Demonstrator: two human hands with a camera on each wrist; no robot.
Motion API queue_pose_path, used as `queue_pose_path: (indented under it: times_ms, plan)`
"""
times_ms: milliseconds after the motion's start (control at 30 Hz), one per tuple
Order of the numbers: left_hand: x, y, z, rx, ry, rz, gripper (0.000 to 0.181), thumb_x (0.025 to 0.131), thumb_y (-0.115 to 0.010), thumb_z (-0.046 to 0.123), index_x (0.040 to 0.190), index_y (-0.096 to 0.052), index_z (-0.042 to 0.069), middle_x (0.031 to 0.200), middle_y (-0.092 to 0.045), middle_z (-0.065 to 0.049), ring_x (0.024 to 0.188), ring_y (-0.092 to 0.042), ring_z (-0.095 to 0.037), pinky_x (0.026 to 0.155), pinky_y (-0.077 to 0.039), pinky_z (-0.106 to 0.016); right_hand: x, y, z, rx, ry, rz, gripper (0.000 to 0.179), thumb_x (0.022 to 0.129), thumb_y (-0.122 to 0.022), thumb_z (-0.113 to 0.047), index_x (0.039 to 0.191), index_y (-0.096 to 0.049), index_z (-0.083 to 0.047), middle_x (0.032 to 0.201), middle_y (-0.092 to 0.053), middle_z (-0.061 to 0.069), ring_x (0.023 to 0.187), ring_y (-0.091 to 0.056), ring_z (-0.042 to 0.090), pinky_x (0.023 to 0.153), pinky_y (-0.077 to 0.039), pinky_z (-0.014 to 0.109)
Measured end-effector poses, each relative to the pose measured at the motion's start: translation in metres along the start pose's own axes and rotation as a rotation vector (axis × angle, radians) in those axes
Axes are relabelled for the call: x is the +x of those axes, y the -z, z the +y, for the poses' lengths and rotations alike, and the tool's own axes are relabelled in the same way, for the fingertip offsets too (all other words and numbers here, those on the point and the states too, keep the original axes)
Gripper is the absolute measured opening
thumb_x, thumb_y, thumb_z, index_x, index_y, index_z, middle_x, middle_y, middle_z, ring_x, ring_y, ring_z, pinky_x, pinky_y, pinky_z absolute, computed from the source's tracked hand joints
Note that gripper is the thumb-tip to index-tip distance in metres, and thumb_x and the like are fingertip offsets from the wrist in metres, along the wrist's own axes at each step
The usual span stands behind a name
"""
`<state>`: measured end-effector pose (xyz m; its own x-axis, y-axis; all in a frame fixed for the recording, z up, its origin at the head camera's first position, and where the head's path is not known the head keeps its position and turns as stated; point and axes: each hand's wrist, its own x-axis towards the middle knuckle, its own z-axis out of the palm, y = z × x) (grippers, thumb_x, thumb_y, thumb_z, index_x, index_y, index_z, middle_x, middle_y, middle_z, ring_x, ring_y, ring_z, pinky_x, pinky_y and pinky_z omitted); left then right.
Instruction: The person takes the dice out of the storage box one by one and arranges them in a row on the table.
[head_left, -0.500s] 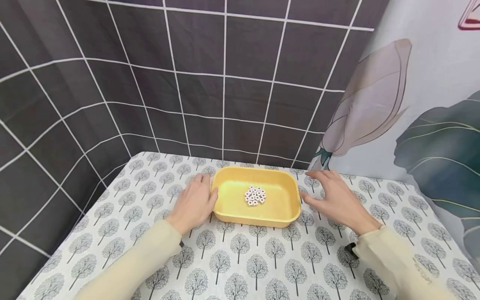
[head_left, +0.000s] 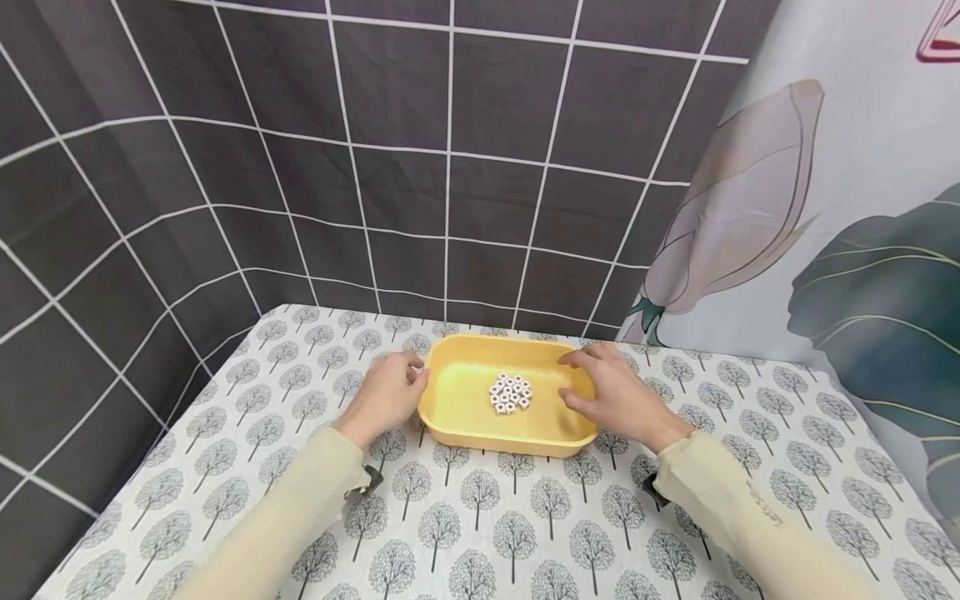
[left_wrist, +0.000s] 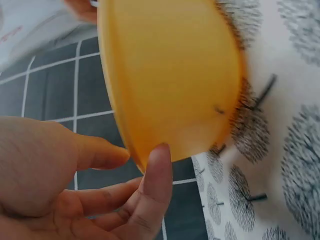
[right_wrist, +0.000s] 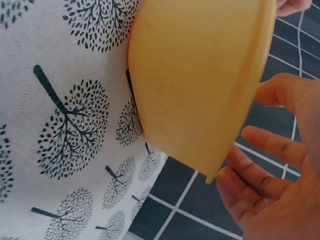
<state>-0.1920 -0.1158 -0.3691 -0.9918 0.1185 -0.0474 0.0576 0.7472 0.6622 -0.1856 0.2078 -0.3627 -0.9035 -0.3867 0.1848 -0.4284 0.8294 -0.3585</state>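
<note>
A yellow plastic basin (head_left: 465, 429) stands on the cloth, with a cluster of small white cube beads (head_left: 510, 393), marked with dark red spots, on its floor. At the basin's left end is my left hand (head_left: 386, 393), fingers loosely bent. The left wrist view shows its thumb right at the rim and a fingertip in front of the outer wall (left_wrist: 175, 75). My right hand (head_left: 618, 392) reaches over the right end, thumb and fingers spread apart. In the right wrist view its fingertips lie along the rim beside the outer wall (right_wrist: 195, 85).
A white cloth (head_left: 517, 525) printed with grey trees covers the table. Behind and to the left hangs a dark curtain (head_left: 390, 192) with a white grid; a pale flower-patterned curtain (head_left: 750, 208) hangs at the right.
My right hand has moved left, from beside the basin to over its right end. My left hand has shifted slightly left, its fingers more bent. The basin sits slightly further left.
</note>
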Motion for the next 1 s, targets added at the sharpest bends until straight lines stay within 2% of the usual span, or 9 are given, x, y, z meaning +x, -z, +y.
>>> queue_pose_path:
  times_ms: [167, 300, 467, 700, 1000]
  plan:
    - [0.003, 0.001, 0.000, -0.094, 0.047, -0.002, 0.032, 0.101, -0.060, 0.015, 0.126, -0.064, -0.004, 0.113, -0.071, -0.017, 0.093, -0.069, -0.023, 0.083, -0.063, -0.034, 0.010, -0.008, -0.004, 0.003, 0.008, -0.043, 0.043, 0.089, -0.077, -0.020, 0.126, -0.066, -0.003, 0.124, -0.065, 0.015, 0.120, -0.056, 0.033, 0.105, -0.050, 0.057]
    - [0.005, 0.002, -0.002, -0.133, 0.085, -0.004, 0.028, 0.098, -0.064, 0.014, 0.120, -0.066, -0.002, 0.107, -0.071, -0.015, 0.087, -0.067, -0.021, 0.076, -0.061, -0.029, 0.018, -0.015, -0.006, 0.026, 0.024, -0.077, 0.041, 0.089, -0.077, -0.016, 0.125, -0.066, -0.001, 0.128, -0.064, 0.014, 0.120, -0.060, 0.034, 0.106, -0.053, 0.054]
    - [0.009, 0.005, -0.004, -0.164, 0.097, -0.018, 0.023, 0.096, -0.068, 0.013, 0.113, -0.069, -0.002, 0.101, -0.071, -0.014, 0.077, -0.067, -0.017, 0.067, -0.059, -0.025, 0.024, -0.023, -0.009, 0.065, 0.016, -0.117, 0.039, 0.090, -0.074, -0.010, 0.126, -0.065, 0.000, 0.130, -0.064, 0.015, 0.110, -0.066, 0.031, 0.096, -0.060, 0.047]
    - [0.013, 0.011, -0.002, -0.235, 0.128, -0.085, 0.024, 0.096, -0.067, 0.010, 0.116, -0.066, -0.004, 0.102, -0.068, -0.015, 0.068, -0.070, -0.015, 0.069, -0.065, -0.033, 0.032, -0.031, -0.015, -0.016, -0.016, -0.122, 0.033, 0.090, -0.072, -0.008, 0.123, -0.068, -0.003, 0.124, -0.067, 0.013, 0.108, -0.067, 0.027, 0.096, -0.060, 0.045]
    - [0.010, 0.012, -0.001, -0.267, 0.159, -0.100, 0.025, 0.096, -0.067, 0.010, 0.117, -0.064, -0.003, 0.102, -0.067, -0.014, 0.069, -0.069, -0.016, 0.070, -0.065, -0.035, 0.037, -0.041, -0.016, -0.044, -0.007, -0.130, 0.032, 0.090, -0.074, -0.007, 0.121, -0.070, -0.008, 0.121, -0.070, 0.011, 0.106, -0.069, 0.025, 0.097, -0.059, 0.044]
